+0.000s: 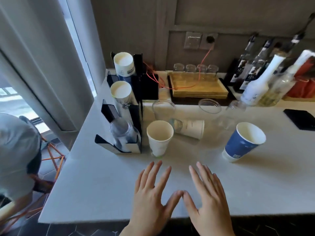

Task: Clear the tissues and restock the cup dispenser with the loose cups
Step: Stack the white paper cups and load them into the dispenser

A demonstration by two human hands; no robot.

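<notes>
cups sit loose across the white counter [95,189], none in hand. nearest the edge, left hand [150,198] and right hand [209,196] lie flat, palms down, fingers spread wide, thumb tips touching each other, gripping nothing. just beyond the left fingertips a white paper cup [159,138] stands upright. to the right, well apart, a blue paper cup [242,143] stands mouth up. between them and slightly further back, a white printed cup [189,128] lies on its side. behind those, three clear plastic cups: one [163,109] upright, one [210,106] tilted, one [236,108] blurred, can't tell its pose. cup dispenser [134,106], black, stands at the left, just beside the white paper cup; stepped slots hold clear cups in front, paper cups in the two behind. at the back wall, wooden tray [199,87] with glass jars [196,68], bottles [260,86] at far right.
</notes>
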